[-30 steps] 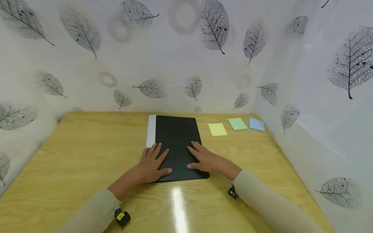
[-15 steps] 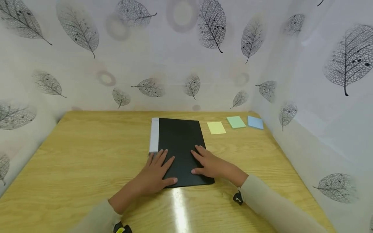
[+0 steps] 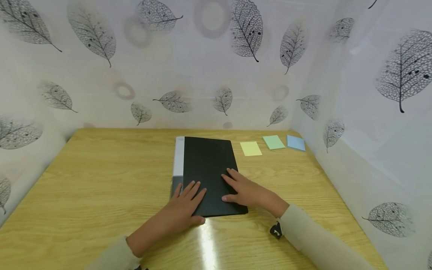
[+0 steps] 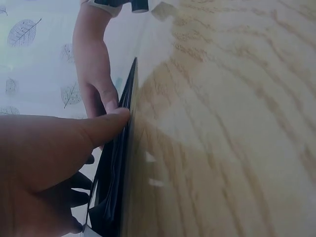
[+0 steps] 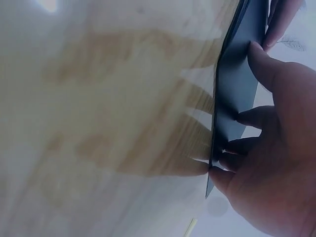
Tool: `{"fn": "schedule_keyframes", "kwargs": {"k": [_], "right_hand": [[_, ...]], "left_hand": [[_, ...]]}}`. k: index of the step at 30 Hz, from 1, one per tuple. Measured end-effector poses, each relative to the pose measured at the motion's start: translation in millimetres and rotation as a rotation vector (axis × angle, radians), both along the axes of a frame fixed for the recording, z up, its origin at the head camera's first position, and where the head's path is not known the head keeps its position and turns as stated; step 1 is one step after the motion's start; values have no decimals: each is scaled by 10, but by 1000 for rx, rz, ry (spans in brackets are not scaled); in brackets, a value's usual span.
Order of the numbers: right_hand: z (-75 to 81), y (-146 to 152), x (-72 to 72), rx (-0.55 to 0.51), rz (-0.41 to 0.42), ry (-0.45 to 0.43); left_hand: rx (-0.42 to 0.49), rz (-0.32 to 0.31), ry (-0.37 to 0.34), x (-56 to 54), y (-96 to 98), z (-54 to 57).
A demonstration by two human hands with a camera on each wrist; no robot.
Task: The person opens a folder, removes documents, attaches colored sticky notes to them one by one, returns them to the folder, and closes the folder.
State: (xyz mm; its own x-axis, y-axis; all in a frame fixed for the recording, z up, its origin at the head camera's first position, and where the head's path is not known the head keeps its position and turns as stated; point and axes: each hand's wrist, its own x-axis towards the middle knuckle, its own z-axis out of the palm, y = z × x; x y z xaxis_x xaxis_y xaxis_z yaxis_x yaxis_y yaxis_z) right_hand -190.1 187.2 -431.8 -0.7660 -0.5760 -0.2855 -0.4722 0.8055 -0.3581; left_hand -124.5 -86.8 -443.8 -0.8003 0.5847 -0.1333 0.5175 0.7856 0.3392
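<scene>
A black folder (image 3: 209, 159) lies flat in the middle of the table, its white and grey spine strip on the left. My left hand (image 3: 183, 206) rests on its near left corner, fingers spread over the cover and thumb at the near edge. In the left wrist view the thumb (image 4: 111, 121) meets that edge, where the inner sheets show as dark layers. Along the right side, my right hand (image 3: 244, 189) lies with outstretched fingers on the cover. The right wrist view shows those fingertips on the black cover (image 5: 239, 74), close to its side edge.
A yellow sticky note pad (image 3: 251, 148), a green one (image 3: 273, 142) and a blue one (image 3: 296, 143) lie in a row at the back right of the wooden table (image 3: 101, 168). Leaf-patterned white sheeting (image 3: 195, 67) encloses the back and sides.
The folder has slid toward me and slightly right, both hands moving with it. Since then my left hand has drawn back to the near edge, uncovering the spine's grey lower part.
</scene>
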Motion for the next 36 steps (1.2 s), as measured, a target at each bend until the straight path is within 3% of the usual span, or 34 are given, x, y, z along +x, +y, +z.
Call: {"fn": "schedule_keyframes", "kwargs": {"k": [6, 9, 16, 22, 27, 31, 34, 36], "right_hand": [[32, 51, -47, -32, -14, -52], [37, 168, -132, -88, -59, -89], [-24, 501, -371, -202, -160, -53], [-47, 577, -436, -261, -157, -51], [-42, 549, -451, -388, -217, -65], [-111, 492, -446, -379, -56, -14], [-148, 433, -405, -294, 94, 19], [-128, 401, -359, -249, 114, 4]], "left_hand": [[19, -8, 36, 28, 7, 77], [47, -6, 45, 23, 26, 98], [126, -10, 33, 36, 41, 131], [238, -18, 61, 78, 4, 184], [350, 36, 102, 134, -45, 235], [434, 112, 167, 199, -85, 281], [480, 146, 244, 241, -124, 307], [502, 145, 319, 260, -154, 315]]}}
